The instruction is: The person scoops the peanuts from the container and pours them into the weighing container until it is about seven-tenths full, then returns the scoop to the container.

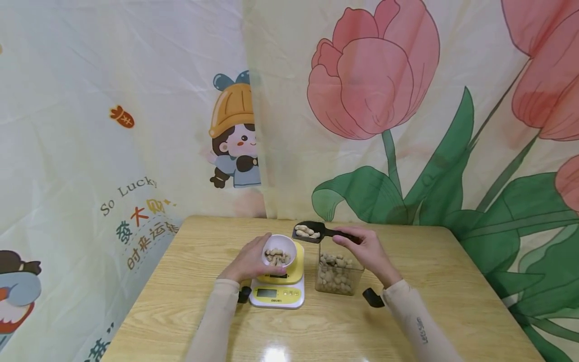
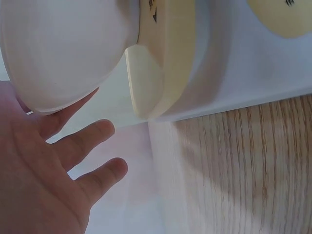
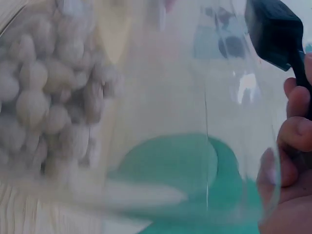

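My left hand (image 1: 249,259) holds a small white bowl (image 1: 294,247) by its side, with peanuts (image 1: 277,257) in it. The bowl is over the yellow top of a kitchen scale (image 1: 277,296). In the left wrist view two fingers (image 2: 92,139) are spread away below the bowl (image 2: 63,53). My right hand (image 1: 368,251) grips the handle of a black scoop (image 1: 323,232) loaded with several peanuts (image 1: 306,231). That scoop is raised between the bowl and a clear container (image 1: 318,274) of peanuts. From the right wrist, the scoop (image 3: 275,31) shows beyond the container's transparent wall.
Everything stands on a wooden table (image 1: 181,286). Behind it hangs a printed cloth (image 1: 285,166) with tulips and a cartoon figure. The peanut container is to the right of the scale, below my right hand. A black wrist device (image 1: 373,297) sticks out beside my right sleeve.
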Demonstrator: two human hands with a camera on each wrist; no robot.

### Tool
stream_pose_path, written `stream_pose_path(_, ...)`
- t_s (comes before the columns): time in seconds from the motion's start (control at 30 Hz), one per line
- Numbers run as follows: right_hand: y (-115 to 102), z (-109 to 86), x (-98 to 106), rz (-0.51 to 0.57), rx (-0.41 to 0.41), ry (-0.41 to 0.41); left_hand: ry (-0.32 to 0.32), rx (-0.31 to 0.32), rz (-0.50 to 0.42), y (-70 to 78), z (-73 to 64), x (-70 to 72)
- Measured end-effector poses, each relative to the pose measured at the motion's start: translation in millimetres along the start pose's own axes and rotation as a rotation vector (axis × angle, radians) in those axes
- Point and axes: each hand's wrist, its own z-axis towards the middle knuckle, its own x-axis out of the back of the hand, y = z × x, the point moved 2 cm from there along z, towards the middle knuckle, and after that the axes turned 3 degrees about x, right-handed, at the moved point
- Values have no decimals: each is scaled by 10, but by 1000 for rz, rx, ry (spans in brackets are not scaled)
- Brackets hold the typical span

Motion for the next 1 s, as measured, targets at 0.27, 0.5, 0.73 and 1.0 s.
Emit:
stream_pose_path(0.27, 19, 137, -216, -176, 0, -127, -12, -1, -18, 27, -11, 7)
stream_pose_path(0.5, -28, 229, -286, -337, 54, -239, 1, -1, -22, 24, -25, 20)
stream_pose_path(0.73, -80, 288, -325, -412, 64, -305, -9, 6, -11, 27, -36, 15)
stream_pose_path(1.0, -158, 351, -324, -466, 113, -343, -12, 5, -1, 30, -32, 22)
